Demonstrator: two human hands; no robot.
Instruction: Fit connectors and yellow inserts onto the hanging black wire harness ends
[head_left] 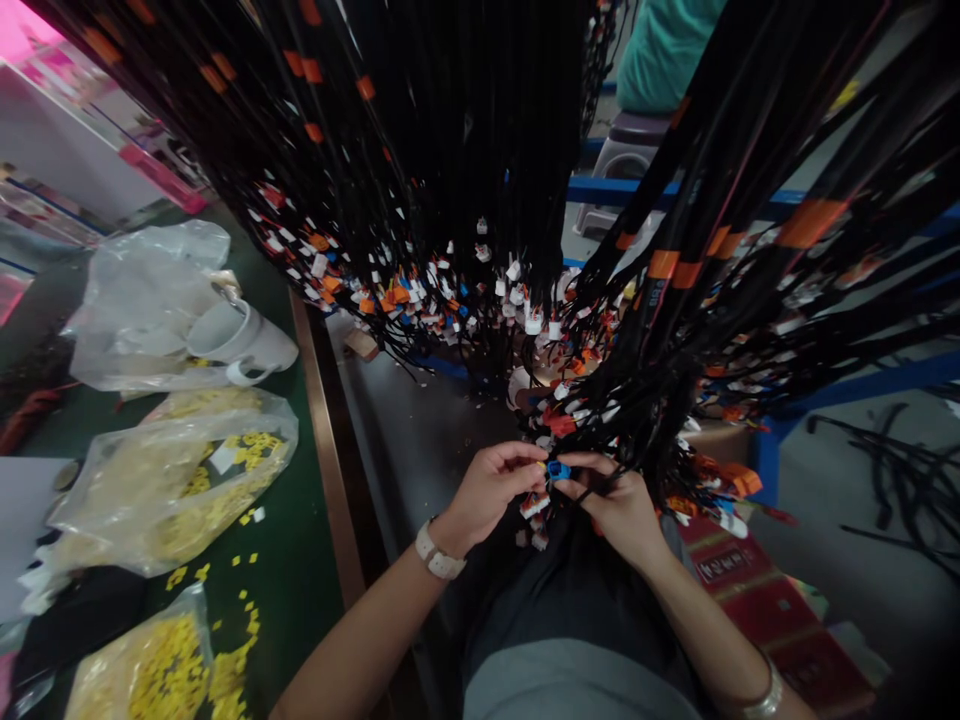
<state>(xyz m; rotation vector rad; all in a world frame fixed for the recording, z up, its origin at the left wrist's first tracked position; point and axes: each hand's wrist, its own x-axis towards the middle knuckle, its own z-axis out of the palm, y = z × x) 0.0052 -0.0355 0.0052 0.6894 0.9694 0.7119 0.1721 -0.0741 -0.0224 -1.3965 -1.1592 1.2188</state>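
Note:
A small blue connector (559, 469) at the end of a black cable is pinched between the thumb and fingers of my right hand (616, 508). Close beside it, my left hand (496, 488) pinches a tiny yellow piece (541, 466) at the connector's open face. Other white and orange plugs (534, 505) dangle just below my fingers. A thick bundle of black cables (652, 370) with orange tape bands comes down above my right hand.
Many black wire harnesses (450, 120) hang ahead, ending in white, orange and blue connectors. On the green table (300, 540) at left are bags of yellow pieces (169, 665), a white mug (251, 340) and loose yellow pieces. A blue frame (769, 455) stands at right.

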